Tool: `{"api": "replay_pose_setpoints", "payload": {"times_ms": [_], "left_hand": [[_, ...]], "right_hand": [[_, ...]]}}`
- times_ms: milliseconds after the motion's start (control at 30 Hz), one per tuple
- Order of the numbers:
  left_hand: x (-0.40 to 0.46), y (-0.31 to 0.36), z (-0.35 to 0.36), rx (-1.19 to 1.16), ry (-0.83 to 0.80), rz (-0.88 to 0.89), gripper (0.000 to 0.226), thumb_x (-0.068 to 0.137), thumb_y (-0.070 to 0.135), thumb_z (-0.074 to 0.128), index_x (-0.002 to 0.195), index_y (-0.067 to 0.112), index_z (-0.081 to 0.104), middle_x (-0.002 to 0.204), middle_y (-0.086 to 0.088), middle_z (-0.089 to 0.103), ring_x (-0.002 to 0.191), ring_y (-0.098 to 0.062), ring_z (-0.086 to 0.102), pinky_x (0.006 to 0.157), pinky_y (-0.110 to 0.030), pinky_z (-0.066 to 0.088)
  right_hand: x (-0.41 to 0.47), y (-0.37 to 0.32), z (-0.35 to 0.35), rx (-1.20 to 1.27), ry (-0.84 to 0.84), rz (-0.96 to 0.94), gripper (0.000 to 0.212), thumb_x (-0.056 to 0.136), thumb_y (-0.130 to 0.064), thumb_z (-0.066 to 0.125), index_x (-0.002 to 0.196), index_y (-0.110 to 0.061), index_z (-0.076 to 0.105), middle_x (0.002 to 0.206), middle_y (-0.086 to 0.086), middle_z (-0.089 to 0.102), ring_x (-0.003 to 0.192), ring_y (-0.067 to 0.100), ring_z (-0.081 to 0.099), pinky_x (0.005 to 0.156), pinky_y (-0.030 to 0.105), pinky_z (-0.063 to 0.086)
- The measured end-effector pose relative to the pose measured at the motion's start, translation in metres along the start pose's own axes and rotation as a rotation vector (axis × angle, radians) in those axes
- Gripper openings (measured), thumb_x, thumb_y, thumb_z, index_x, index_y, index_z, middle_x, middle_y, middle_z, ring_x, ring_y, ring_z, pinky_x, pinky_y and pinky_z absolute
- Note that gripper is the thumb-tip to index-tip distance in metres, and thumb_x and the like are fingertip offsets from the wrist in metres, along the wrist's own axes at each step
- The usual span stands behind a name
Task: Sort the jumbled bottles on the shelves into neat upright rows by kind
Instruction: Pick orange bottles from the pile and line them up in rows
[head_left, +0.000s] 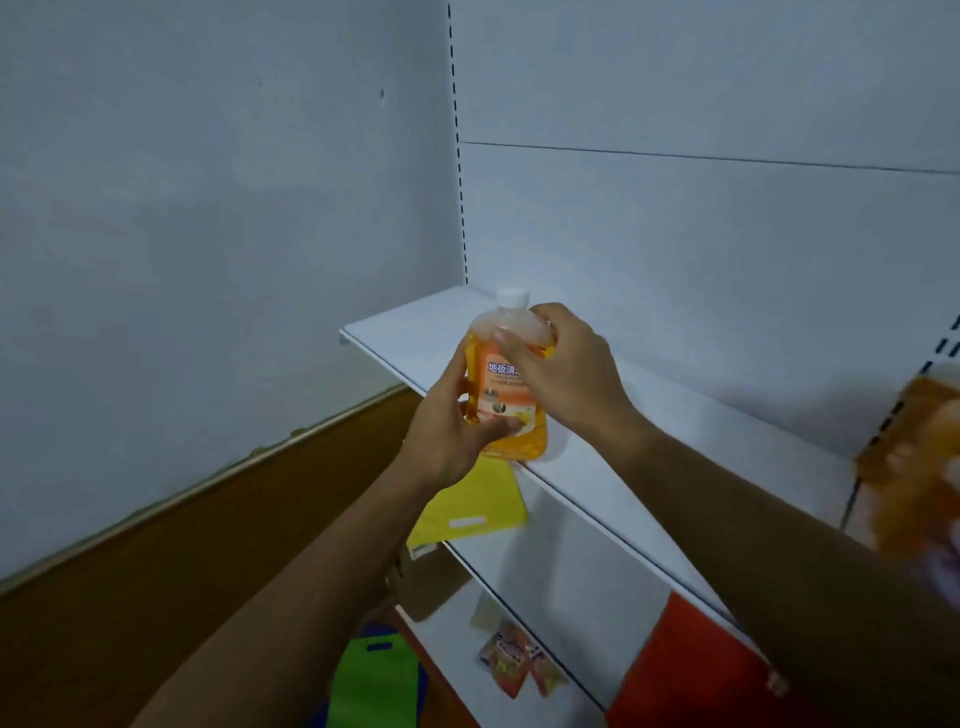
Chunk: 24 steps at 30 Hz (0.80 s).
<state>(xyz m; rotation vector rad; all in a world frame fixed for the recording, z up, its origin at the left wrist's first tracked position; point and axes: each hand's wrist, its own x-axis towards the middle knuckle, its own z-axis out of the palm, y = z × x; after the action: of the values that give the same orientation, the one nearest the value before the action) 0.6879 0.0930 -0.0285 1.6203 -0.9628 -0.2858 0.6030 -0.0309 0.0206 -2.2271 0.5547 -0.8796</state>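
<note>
Holding one orange bottle (511, 387) upright at the centre of the frame, both hands clamp it: the left hand (452, 431) curls round its lower side, the right hand (563, 364) grips its shoulder below the white cap (512, 299). Its base sits at the front edge of the white upper shelf (649, 415). A second orange shape blurs at the right edge. Judging by this, sorting has barely begun: one bottle placed, no row formed
</note>
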Motion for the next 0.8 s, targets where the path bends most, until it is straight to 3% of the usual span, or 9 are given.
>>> {"api": "replay_pose_setpoints", "payload": {"times_ms": [67,233,467,633,700,800], "left_hand": [[0.024,-0.012,-0.011,0.016,0.017,-0.003,0.079,0.075,0.012,0.081,0.14,0.03,0.04,0.113,0.009,0.067,0.1,-0.009,0.064,0.081,-0.027,0.056],[0.091,-0.054,-0.033,0.064,0.037,-0.011,0.077,0.074,0.014,0.083,0.138,0.029,0.043,0.113,0.011,0.067,0.101,-0.01,0.065,0.088,-0.036,0.056],[0.211,-0.114,-0.063,0.072,-0.016,0.017,0.08,0.075,0.019,0.082,0.142,0.027,0.04,0.121,0.008,0.062,0.107,-0.012,0.062,0.089,-0.026,0.054],[0.28,-0.147,-0.076,-0.041,-0.05,-0.024,0.082,0.076,0.009,0.079,0.145,0.022,0.036,0.117,0.011,0.058,0.102,-0.008,0.061,0.071,-0.011,0.052],[0.304,-0.159,-0.078,-0.084,-0.064,-0.024,0.084,0.076,0.007,0.08,0.145,0.023,0.035,0.118,0.012,0.058,0.103,-0.006,0.061,0.073,-0.014,0.053],[0.337,-0.177,-0.08,-0.071,-0.072,-0.025,0.085,0.074,0.018,0.082,0.143,0.031,0.035,0.125,0.01,0.055,0.113,-0.015,0.058,0.085,-0.031,0.055]], "right_hand": [[0.024,0.006,0.016,0.01,-0.03,-0.015,0.052,0.084,-0.065,0.054,0.12,-0.028,0.052,0.108,-0.007,0.064,0.097,0.016,0.063,0.083,0.043,0.056],[0.088,0.022,0.057,-0.009,-0.069,-0.005,0.051,0.087,-0.06,0.054,0.126,-0.028,0.05,0.112,-0.006,0.064,0.101,0.018,0.063,0.087,0.044,0.055],[0.188,0.049,0.118,-0.036,0.014,0.048,0.05,0.087,-0.057,0.053,0.128,-0.029,0.05,0.108,-0.006,0.066,0.095,0.019,0.065,0.084,0.044,0.056],[0.253,0.064,0.153,-0.128,0.026,0.081,0.051,0.086,-0.058,0.05,0.131,-0.034,0.046,0.116,-0.005,0.064,0.102,0.02,0.061,0.09,0.045,0.051],[0.275,0.071,0.163,-0.126,0.039,0.082,0.055,0.083,-0.061,0.05,0.131,-0.036,0.046,0.116,-0.004,0.063,0.104,0.02,0.061,0.09,0.045,0.051],[0.303,0.08,0.173,-0.115,0.0,0.078,0.058,0.083,-0.053,0.059,0.135,-0.03,0.046,0.121,-0.003,0.062,0.108,0.02,0.06,0.093,0.044,0.05]]}}
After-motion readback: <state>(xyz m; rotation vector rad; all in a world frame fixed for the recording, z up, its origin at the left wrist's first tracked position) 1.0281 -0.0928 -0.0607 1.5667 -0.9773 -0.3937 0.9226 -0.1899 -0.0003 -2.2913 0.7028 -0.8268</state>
